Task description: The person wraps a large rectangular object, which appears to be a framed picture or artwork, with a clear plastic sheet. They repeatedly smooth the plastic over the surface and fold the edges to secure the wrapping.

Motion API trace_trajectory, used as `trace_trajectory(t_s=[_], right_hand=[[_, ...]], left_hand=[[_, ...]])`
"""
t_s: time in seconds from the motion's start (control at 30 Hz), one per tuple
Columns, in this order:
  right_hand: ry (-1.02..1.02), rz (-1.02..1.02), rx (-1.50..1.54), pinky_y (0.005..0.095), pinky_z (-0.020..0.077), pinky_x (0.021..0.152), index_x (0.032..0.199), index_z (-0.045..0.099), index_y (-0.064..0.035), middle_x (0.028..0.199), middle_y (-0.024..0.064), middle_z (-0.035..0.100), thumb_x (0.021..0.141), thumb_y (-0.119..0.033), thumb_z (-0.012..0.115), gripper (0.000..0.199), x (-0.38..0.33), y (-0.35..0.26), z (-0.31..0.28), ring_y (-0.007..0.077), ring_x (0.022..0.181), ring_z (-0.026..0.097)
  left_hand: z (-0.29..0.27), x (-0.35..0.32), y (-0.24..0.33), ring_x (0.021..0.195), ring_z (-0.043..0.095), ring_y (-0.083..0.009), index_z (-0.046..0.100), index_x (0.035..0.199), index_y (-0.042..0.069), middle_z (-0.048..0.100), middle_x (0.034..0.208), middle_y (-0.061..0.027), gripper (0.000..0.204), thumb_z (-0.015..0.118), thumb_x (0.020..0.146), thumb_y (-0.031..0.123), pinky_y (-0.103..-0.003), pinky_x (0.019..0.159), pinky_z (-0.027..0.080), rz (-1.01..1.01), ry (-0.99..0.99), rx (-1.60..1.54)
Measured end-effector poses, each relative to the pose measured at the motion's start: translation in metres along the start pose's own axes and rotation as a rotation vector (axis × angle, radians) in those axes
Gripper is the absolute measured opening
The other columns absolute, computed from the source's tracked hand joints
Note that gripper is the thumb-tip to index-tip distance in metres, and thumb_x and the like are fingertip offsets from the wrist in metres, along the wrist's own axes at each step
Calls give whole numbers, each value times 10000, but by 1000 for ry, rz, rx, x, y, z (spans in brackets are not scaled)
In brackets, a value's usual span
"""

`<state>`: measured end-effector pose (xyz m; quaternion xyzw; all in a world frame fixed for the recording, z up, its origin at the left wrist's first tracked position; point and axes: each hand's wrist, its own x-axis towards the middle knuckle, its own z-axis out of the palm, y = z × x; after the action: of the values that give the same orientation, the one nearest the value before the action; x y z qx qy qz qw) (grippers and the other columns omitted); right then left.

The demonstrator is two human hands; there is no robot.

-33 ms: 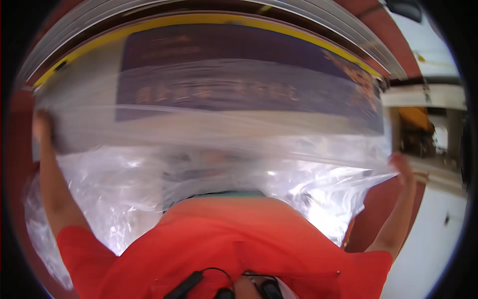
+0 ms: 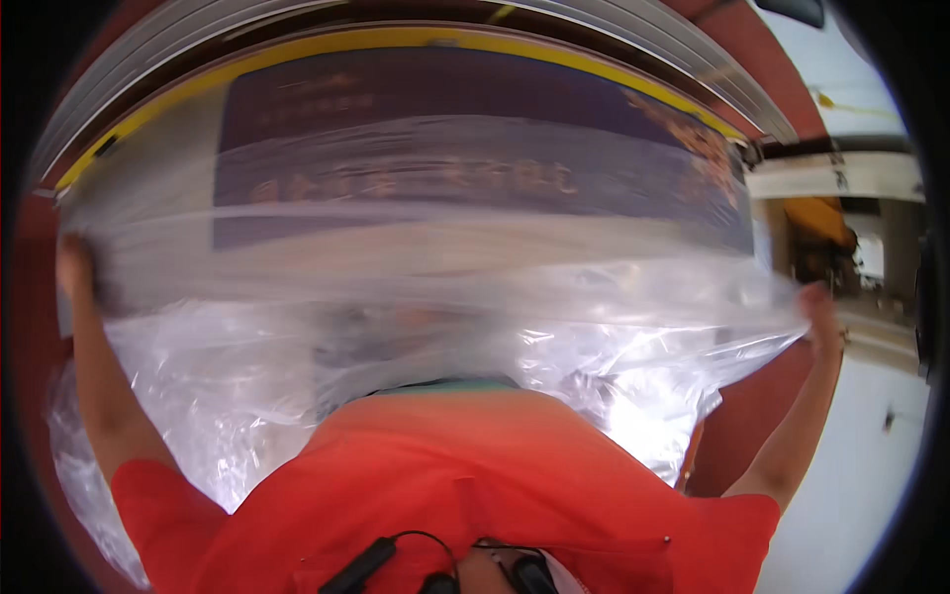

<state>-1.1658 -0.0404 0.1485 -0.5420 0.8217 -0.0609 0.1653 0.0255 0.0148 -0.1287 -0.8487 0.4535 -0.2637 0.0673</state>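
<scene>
The plastic sheet (image 2: 426, 287), clear and crinkled, is stretched wide across my view, from one outstretched arm to the other, and hangs down in shiny folds over my chest. My left hand (image 2: 71, 269) grips its left edge, fingers closed on the film. My right hand (image 2: 819, 309) holds the right edge, pinching it where the film bunches to a point. Both arms are spread far apart. Behind the film I see a large dark purple rectangular sign (image 2: 475, 129) with rows of faint orange lettering, blurred by the plastic. A yellow strip (image 2: 297, 51) runs along the sign's top edge, and grey metal rails (image 2: 178, 40) curve above that. My orange shirt (image 2: 465, 485) fills the bottom. To the right stands a white wall (image 2: 851, 495).
</scene>
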Motion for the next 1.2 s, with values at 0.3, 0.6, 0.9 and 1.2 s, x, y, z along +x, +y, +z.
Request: trace_trajectory(t_s=[0.3,0.6,0.9,1.2], right_hand=[[492,-986,-286,461,157,942,1204,313,-57,1239,98,316,794,-412,398,549,-42,-207,204,301,1167,223],[218,-875,-387,431,113,976,1256,238,-53,1314,109,216,801,-441,364,610,-13,-229,255,277,1227,154],[365,-756,-236,412,170,964,1197,338,-22,1254,133,320,780,-422,427,585,-6,-258,248,315,1190,230],[469,-805,-33,395,292,869,903,578,-59,988,91,539,744,-259,550,257,31,-270,267,255,974,464]], left_hand=[[-13,16,11,824,520,-356,521,915,33,536,905,-194,348,349,833,324,-414,691,412,-137,-47,-186],[-19,-4,-6,877,509,-349,509,961,66,524,972,-175,370,324,833,360,-416,739,405,-242,-112,-110],[-30,-11,-3,856,505,-353,515,935,82,533,938,-162,369,322,832,380,-420,707,402,-224,-96,-145],[-10,-26,-84,950,487,-286,475,1058,23,518,1010,-157,375,344,842,299,-353,813,365,-238,-14,-1038]])
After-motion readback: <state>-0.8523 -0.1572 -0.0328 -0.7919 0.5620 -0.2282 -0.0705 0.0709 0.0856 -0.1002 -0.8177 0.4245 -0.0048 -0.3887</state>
